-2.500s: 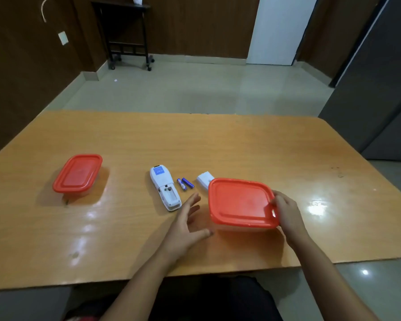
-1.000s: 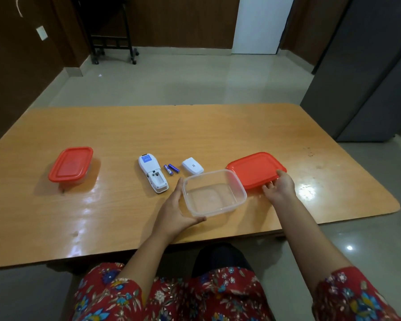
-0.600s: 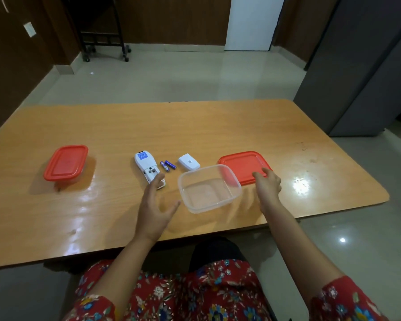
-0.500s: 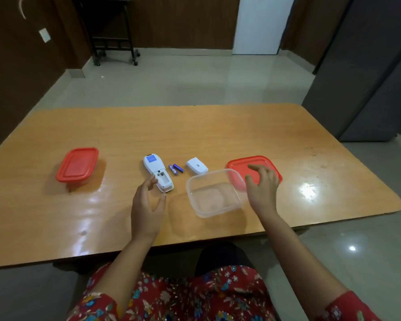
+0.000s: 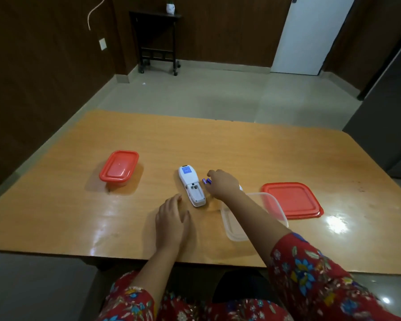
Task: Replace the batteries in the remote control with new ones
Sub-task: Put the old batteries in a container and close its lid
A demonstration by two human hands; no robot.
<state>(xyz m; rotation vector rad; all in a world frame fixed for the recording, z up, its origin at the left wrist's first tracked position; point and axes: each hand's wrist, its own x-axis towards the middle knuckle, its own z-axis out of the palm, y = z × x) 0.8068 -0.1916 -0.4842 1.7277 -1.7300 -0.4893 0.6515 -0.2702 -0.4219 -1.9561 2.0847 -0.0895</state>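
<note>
The white remote control (image 5: 191, 185) lies face down on the wooden table (image 5: 252, 154), its battery bay uncovered and empty. Two small blue batteries (image 5: 206, 181) lie just right of it. My right hand (image 5: 223, 184) reaches over them, with thumb and fingertips closed around the pair. Most of the white battery cover (image 5: 240, 187) is hidden behind that hand. My left hand (image 5: 171, 218) rests flat on the table just in front and left of the remote, holding nothing.
An empty clear plastic container (image 5: 274, 206) sits under my right forearm, and its red lid (image 5: 292, 200) lies to its right. A second container with a red lid on (image 5: 119, 168) stands at the left. The table's near edge is close to my body.
My right hand has left the clear container and crossed left to the batteries, closing on them. My left hand has settled flat on the table near the remote. The camera has tilted up.
</note>
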